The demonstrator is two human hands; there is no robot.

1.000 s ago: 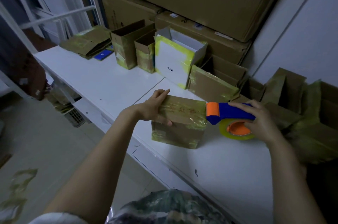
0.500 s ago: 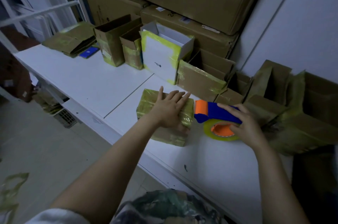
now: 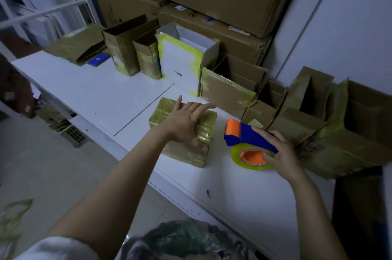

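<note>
The taped box [image 3: 163, 112] is seen lying on the white worktop [image 3: 95, 94], close to its near edge and left of the tape dispenser [image 3: 244, 135]. The left hand [image 3: 186, 121] is laid flat on the top of the box, its fingers [image 3: 203, 108] kept straight and spread, the tips reaching to the far edge. The thumb appears to be pressed down the near face, though this is hard to make out in the dim light. Nothing is clasped by this hand; the box is only pressed.

The right hand [image 3: 280, 149] is closed round the blue handle of the tape dispenser, which is held just beside the box without touching it. The fingertips are tucked against the orange core of the yellowish tape roll [image 3: 238, 158] (the roll rests on the worktop).

Much of the top of the box is covered by the left hand, and the rear of the handle is hidden under the right. The far side of the roll is masked by the dispenser body. The print on the white box [image 3: 180, 64] behind is too small to be read, and the open cardboard boxes [image 3: 224, 92] to the right are cut off at the frame edge.
</note>
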